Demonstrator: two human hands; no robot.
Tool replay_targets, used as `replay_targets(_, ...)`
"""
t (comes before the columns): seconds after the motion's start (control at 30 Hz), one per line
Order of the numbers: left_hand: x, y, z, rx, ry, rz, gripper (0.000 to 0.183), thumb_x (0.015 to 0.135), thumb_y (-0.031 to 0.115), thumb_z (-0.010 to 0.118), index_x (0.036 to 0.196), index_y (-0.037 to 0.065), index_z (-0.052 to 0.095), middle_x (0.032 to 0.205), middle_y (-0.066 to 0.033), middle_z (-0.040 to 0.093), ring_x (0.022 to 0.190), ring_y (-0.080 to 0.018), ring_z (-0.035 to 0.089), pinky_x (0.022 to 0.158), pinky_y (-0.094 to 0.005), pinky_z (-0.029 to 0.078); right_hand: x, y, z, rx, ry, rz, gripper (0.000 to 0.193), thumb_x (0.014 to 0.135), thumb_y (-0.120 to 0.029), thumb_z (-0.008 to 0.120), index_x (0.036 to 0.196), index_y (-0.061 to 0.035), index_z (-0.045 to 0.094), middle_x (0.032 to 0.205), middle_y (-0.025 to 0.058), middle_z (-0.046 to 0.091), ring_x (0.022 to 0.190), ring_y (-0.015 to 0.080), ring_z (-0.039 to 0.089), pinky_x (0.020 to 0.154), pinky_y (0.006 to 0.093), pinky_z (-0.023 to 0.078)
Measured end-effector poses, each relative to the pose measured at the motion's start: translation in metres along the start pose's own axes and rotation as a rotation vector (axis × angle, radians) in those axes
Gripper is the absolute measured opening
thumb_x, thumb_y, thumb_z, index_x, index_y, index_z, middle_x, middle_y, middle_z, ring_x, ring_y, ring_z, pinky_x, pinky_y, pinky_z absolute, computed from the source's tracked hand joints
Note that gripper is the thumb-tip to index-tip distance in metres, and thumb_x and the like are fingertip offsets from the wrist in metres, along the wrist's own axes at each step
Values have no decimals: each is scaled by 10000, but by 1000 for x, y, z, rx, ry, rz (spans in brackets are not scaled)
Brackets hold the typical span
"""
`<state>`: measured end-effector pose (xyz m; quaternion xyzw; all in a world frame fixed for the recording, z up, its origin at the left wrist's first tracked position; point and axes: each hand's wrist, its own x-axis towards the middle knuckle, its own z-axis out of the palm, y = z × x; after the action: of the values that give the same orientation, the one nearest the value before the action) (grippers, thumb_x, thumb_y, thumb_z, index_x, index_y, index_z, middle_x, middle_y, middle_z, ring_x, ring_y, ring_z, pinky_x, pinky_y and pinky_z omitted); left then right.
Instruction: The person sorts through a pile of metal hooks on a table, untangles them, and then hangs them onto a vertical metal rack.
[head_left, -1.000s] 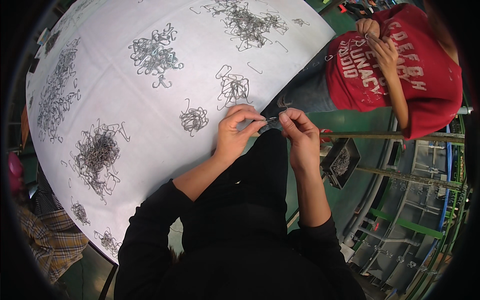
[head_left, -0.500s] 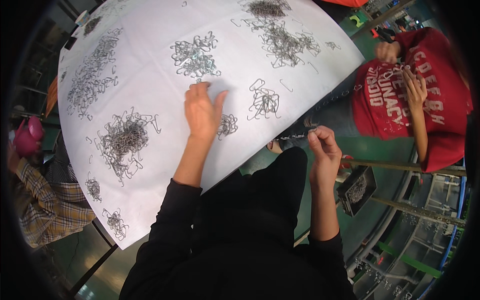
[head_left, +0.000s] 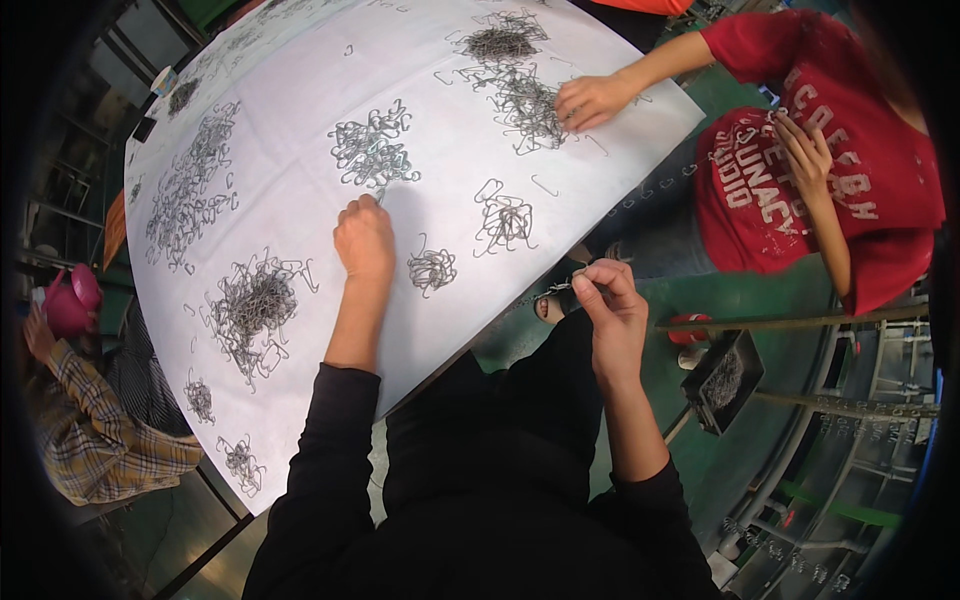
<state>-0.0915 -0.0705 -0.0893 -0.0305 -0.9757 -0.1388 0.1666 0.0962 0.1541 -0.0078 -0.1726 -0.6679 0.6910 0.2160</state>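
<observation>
Metal links pinched in right hand, right of centre; left hand curled beside hook pile, left of centre, hold can't be told.

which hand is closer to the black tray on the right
Right: the right hand is up-left of the black tray in view; the left hand is farther left, over the white-covered table.

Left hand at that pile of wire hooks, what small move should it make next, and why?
Probably ease one hook clear of the pile and carry it toward the right hand. The left hand is curled at the pile's near edge, its exact grip hidden, while the right pinches what looks like a metal chain.
</observation>
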Motion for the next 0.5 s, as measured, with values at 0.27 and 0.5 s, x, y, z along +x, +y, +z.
replay_targets(0.27, -40, 78, -51, -1041, -348, -49, 126, 866, 111, 631, 927, 19, 691, 779, -28, 664, 736, -51, 534, 679, -219, 443, 1, 8, -3, -90, -49, 10, 95, 775, -111, 715, 840, -52, 676, 893, -34, 501, 725, 40, 423, 597, 192, 313)
replay_targets(0.5, -79, 138, -72, -1255, -379, 72, 99, 820, 80, 652, 900, 61, 707, 824, -33, 617, 705, -116, 567, 573, -238, 426, 4, 8, -7, -170, -45, 19, 125, 762, -157, 720, 856, -82, 686, 886, -3, 529, 825, 109, 502, 648, 241, 359)
